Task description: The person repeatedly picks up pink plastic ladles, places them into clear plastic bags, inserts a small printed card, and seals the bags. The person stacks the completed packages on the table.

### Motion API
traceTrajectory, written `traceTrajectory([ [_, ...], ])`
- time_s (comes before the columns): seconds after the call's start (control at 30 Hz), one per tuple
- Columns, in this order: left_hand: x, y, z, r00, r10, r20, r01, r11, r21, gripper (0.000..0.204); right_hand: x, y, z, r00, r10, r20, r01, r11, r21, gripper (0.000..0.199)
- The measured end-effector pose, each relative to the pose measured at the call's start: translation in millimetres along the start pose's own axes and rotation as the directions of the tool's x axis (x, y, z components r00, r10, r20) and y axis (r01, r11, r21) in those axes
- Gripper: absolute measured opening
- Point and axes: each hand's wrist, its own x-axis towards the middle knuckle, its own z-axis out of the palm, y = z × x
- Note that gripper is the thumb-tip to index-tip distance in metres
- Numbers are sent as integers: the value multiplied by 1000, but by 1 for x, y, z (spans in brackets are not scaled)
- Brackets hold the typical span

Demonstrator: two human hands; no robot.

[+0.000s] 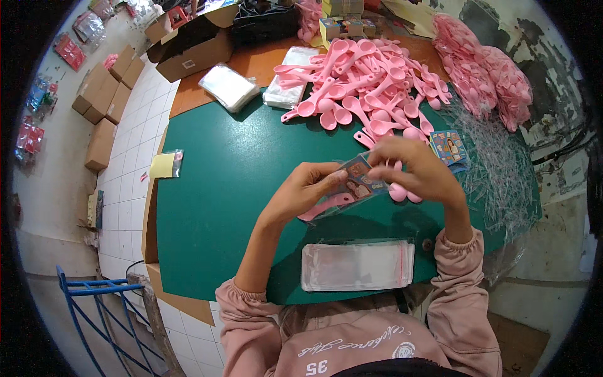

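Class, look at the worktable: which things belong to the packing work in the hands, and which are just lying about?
In use: left hand and right hand holding a clear bag with printed card and pink spoon; pink spoon pile; clear bag stack.

Lying about: cardboard boxes; blue metal frame; yellow packet.

- green table top, brown wooden strip at its far edge
- heap of loose pink plastic spoons on the far side of the table
- flat stack of clear plastic sleeves with a red strip at the near edge
- two stacks of clear plastic bags on the brown strip
- open brown cardboard box far left
- bulging bags of pink spoons far right
- small yellow card in a clear sleeve at the left edge
- closed cardboard boxes on the white tiled floor
- blue metal frame lower left
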Motion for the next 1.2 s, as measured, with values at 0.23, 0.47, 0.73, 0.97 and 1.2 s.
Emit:
traceTrajectory([
  [0.23,-5,12,0,999,-41,-21,40,997,-60,35,1,11,19,989,-120,-91,151,813,562,52],
  [0.47,-6,13,1,997,-38,73,45,995,-91,30,5,11,21,988,-108,-106,151,631,761,51],
  [0.73,-5,16,7,996,14,88,-9,998,-63,31,-8,7,9,1000,-5,-6,8,695,719,20],
  [0.97,-14,17,-1,1000,-16,20,17,998,-61,33,-50,54,-44,969,95,-226,79,752,654,14],
  [1.2,-4,22,1,999,39,-7,-40,996,-79,35,-110,120,-137,609,319,-726,-570,813,-121,21],
])
